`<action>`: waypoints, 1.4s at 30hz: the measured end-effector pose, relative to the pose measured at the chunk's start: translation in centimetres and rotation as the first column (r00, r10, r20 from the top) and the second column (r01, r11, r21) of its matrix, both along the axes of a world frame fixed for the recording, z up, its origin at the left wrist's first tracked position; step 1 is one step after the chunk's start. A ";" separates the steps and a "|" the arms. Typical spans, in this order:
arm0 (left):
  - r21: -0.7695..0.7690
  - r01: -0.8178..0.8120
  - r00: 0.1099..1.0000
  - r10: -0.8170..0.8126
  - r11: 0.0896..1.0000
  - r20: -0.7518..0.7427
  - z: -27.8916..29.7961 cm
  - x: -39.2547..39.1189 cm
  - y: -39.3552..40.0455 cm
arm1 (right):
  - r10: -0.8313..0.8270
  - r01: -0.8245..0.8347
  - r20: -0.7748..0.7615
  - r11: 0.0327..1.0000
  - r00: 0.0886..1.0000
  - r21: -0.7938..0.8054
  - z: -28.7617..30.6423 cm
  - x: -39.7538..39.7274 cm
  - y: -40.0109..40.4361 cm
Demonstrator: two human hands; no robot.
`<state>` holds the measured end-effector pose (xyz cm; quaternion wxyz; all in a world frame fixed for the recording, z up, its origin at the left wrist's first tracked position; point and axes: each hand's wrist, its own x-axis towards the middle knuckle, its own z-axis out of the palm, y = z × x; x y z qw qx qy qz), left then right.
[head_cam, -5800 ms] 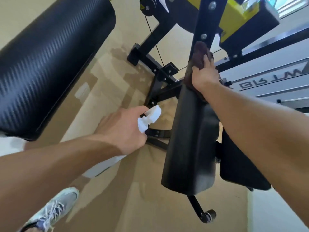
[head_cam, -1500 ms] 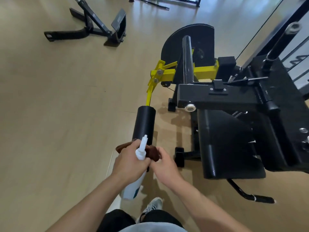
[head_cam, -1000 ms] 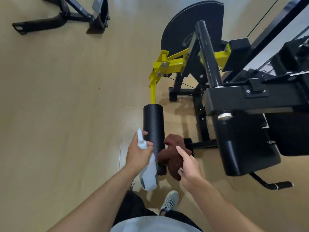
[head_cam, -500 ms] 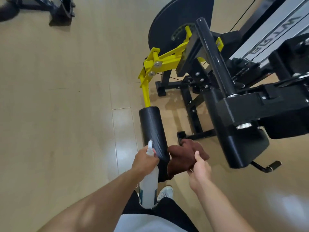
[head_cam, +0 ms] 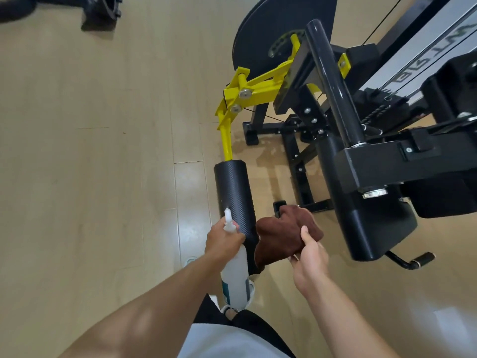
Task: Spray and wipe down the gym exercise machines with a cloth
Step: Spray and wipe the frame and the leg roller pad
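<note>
Near centre: left hand wrapped round spray bottle, nozzle seemingly toward black roller pad; right hand pinching brown cloth just right of it, ready for wiping.

Left hand closed around neck of white spray bottle, nozzle up, bottle body hanging below the fist; left forearm bare, extended forward from lower left; right hand gripping bunched brown cloth, thumb laid on top; right forearm bare, reaching in from lower right; hands close together, not touching.
</note>
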<state>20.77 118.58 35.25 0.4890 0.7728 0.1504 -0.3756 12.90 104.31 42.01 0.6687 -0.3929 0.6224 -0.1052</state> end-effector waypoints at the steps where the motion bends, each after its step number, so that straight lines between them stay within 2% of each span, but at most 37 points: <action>1: -0.004 -0.007 1.000 0.007 1.000 0.005 0.1 0.0 -0.2 | 0.008 -0.008 0.009 1.000 1.000 -0.004 0.1 -0.1 -0.2; 5: -0.039 -0.008 0.999 0.009 0.999 0.033 0.3 -0.3 -1.0 | 0.029 -0.028 0.035 1.000 0.999 -0.014 0.4 -0.6 -1.0; 10: -0.048 0.025 1.000 -0.026 0.999 -0.015 -0.2 -1.5 -1.7 | 0.057 -0.056 0.030 0.998 0.998 -0.021 0.0 -1.5 -1.6; 19: -0.031 -0.060 0.995 0.058 0.998 -0.081 -2.0 -5.9 -2.1 | 0.076 -0.076 0.007 0.997 0.997 -0.004 -0.8 -3.2 -2.0; 29: -0.044 -0.020 0.988 0.013 0.999 -0.155 -4.3 -10.5 -2.0 | 0.146 -0.146 -0.017 0.989 0.989 0.018 -2.8 -5.9 -2.3; 35: -0.031 -0.021 0.980 0.014 0.999 -0.197 -5.5 -12.8 -2.1 | 0.168 -0.167 -0.014 0.986 0.986 0.023 -3.7 -6.9 -2.7; 38: -0.012 0.038 0.972 -0.040 0.999 -0.231 -6.2 -13.8 -2.4 | 0.175 -0.175 -0.008 0.984 0.985 0.019 -4.0 -7.4 -3.0; 42: 0.028 0.012 0.969 -0.005 1.000 -0.249 -7.0 -15.2 -2.8 | 0.179 -0.179 -0.008 0.984 0.984 0.022 -4.3 -8.0 -3.3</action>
